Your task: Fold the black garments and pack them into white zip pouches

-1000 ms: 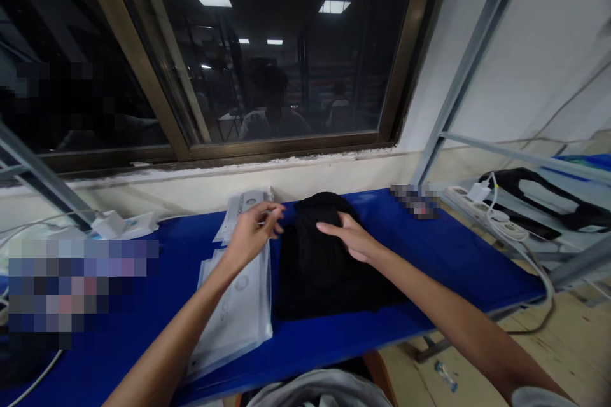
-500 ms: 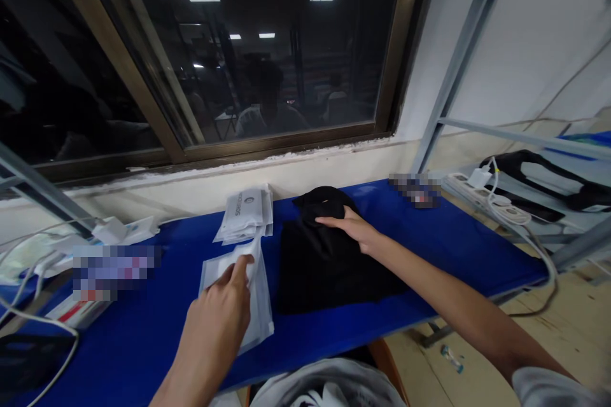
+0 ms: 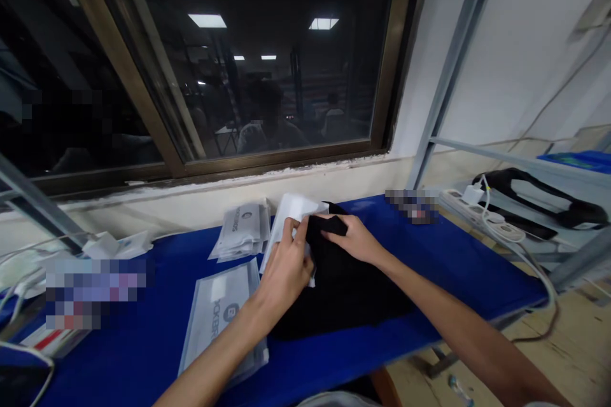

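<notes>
The black fabric (image 3: pixel 344 299) lies spread on the blue tabletop (image 3: pixel 157 305) and serves as the landmark here. Above its far left part, the left hand (image 3: pixel 286 267) has its fingers bent and clamped on a white pouch (image 3: pixel 290 208), which sits tilted, partly over the fabric's far left edge. The right hand (image 3: pixel 360 241) is above the far part of the fabric, with its thumb and fingers clamped on a folded black piece (image 3: pixel 330 226). That piece is right beside the pouch and the left fingertips; whether it touches the pouch or joins the fabric below cannot be told. To the left of the fabric, a front stack of printed pouches (image 3: pixel 222 299) lies partly under the left forearm, and a rear stack of printed pouches (image 3: pixel 243 226) lies farther back, near the wall (image 3: pixel 200 203). Well apart to the fabric's left are white plugs (image 3: pixel 114 245) with cables, next to a pixelated patch. Well apart to its right, beyond the tabletop's edge, are a white power strip (image 3: pixel 482 213) with a plugged-in charger (image 3: pixel 472 193), a dark flat object (image 3: pixel 520 221) and a black looped item (image 3: pixel 544 197). Behind the fabric, above the wall, a dark window (image 3: pixel 286 95) reflects ceiling lights.
</notes>
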Demonstrator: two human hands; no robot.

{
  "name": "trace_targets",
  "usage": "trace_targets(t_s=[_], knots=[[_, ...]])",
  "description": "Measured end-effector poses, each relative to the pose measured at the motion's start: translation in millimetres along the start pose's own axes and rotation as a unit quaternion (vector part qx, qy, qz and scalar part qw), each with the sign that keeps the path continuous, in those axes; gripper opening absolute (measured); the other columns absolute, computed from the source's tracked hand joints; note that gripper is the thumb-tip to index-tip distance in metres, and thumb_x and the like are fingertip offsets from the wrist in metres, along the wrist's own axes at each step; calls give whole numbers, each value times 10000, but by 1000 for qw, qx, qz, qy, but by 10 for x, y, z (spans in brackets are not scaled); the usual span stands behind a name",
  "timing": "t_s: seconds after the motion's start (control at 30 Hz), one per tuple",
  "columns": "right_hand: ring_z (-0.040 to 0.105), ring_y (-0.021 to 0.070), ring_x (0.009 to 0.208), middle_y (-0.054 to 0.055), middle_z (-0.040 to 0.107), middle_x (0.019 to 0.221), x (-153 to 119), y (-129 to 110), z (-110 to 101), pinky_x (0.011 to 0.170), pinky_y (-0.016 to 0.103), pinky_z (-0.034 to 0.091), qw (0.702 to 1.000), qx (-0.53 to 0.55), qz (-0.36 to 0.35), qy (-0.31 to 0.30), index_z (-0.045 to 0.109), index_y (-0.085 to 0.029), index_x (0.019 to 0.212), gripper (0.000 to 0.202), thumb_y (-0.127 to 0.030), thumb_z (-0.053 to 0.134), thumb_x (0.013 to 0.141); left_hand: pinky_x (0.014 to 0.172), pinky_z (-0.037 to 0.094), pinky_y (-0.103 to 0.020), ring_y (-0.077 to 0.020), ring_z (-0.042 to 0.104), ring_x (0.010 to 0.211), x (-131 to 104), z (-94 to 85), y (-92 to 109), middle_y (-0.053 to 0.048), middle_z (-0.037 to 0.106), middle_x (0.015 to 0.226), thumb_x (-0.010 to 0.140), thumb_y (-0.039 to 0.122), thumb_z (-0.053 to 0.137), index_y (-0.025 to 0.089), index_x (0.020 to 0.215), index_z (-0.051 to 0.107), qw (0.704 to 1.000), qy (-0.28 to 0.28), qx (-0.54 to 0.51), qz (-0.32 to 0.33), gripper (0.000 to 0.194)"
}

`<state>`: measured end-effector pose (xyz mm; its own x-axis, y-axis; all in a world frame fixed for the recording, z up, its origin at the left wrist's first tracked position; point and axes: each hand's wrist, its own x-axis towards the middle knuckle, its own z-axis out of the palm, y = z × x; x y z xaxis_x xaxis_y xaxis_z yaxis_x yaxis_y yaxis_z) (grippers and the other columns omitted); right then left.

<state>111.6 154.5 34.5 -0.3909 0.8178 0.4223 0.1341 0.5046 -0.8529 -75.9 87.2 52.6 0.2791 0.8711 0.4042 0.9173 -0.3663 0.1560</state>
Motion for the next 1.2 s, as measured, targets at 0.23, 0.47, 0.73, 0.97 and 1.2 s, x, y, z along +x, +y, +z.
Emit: trace_targets(t_s=[0.23, 0.47, 0.73, 0.97, 1.2], knots=[[737, 350, 985, 62, 796, 968, -41, 142, 194, 894, 453, 567, 991, -113, 0, 72, 789, -269, 1005, 400, -67, 614, 706, 665, 575, -326, -168, 670, 686, -221, 259, 86, -171, 515, 1323, 727, -69, 415, 222, 1608, 156, 994, -47, 26, 91, 963], [664, 374, 1163, 64, 782, 1024, -88, 189, 272, 1050, 532, 511, 988, -28, 0, 152, 764, -255, 1112, 379, -219, 655, 750, 759, 613, -390, -272, 697, 960, -309, 424, 391, -196, 613, 1244, 905, 14, 374, 130, 1489, 390, 974, 74, 46, 210, 596], [664, 355, 1148, 74, 766, 1077, -60, 90, 323, 1015, 509, 541, 979, 127, 27, 155, 744, -228, 1089, 419, -427, 799, 724, 1011, 497, -526, -358, 537, 1261, -179, 106, 15, -186, 516, 1375, 901, 270, 634, 228, 1386, 503, 953, 287, -93, 43, 505], [728, 271, 951, 52, 781, 961, 25, 76, 149, 951, 439, 562, 928, 324, 168, 75, 741, -216, 986, 510, -318, 948, 531, 923, 558, -459, -313, 698, 1027, 137, 83, -700, -160, 705, 1163, 834, 541, 735, 137, 1257, 567, 762, -82, -618, -175, 609], [733, 316, 913, 70, 777, 870, -55, 129, 268, 815, 451, 603, 925, 335, 168, 63, 740, -187, 937, 488, -342, 956, 528, 843, 588, -363, -271, 700, 1045, -12, 268, -374, -123, 689, 1247, 810, 424, 810, 203, 1321, 511, 712, -79, -686, -129, 632]])
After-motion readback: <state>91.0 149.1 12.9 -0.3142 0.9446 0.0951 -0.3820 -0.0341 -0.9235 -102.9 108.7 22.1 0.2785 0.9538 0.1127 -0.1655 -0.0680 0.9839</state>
